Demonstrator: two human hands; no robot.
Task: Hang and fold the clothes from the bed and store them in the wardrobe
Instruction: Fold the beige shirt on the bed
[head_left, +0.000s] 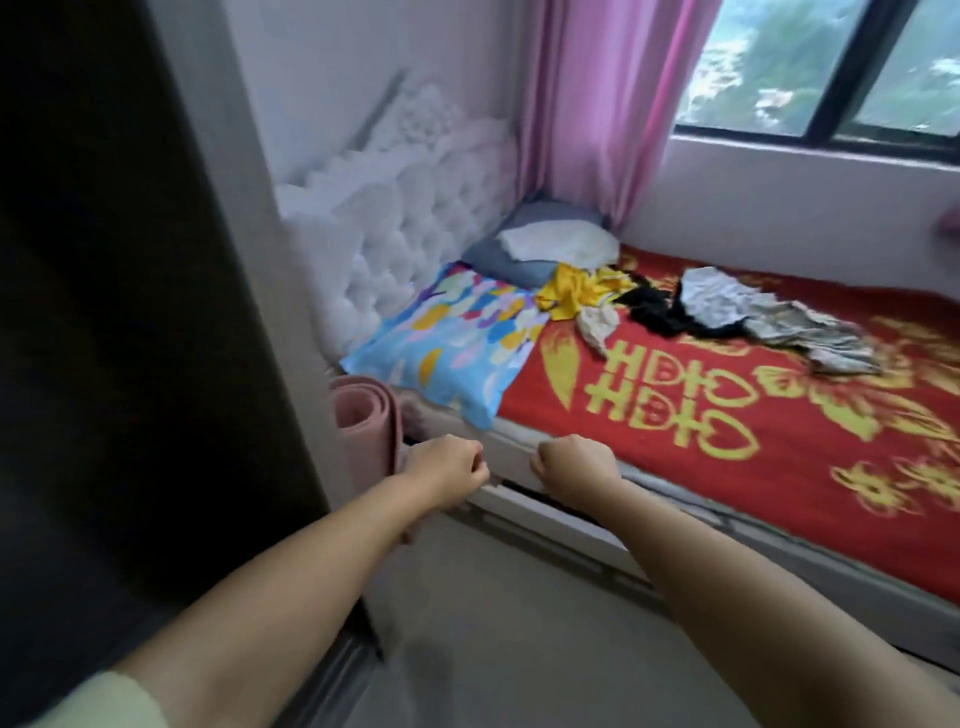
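Hovering over the bed (545, 457) edge, left hand (447, 462) and right hand (571, 462) fisted, fingers curled, holding nothing. Yellow double-happiness characters on red blanket (727, 467); clothes (701, 306) heaped beyond.

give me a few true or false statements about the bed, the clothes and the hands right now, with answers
1. The crumpled yellow garment lies on the red and gold bedspread. True.
2. The left hand holds a black garment. False: its fingers are curled and hold nothing; the black garment lies on the bedspread.
3. The right hand is curled, empty, near the bed edge. True.
4. The grey striped garment hangs from the pink curtain. False: it lies on the bedspread.
5. The colourful patterned pillow is by the white tufted headboard. True.
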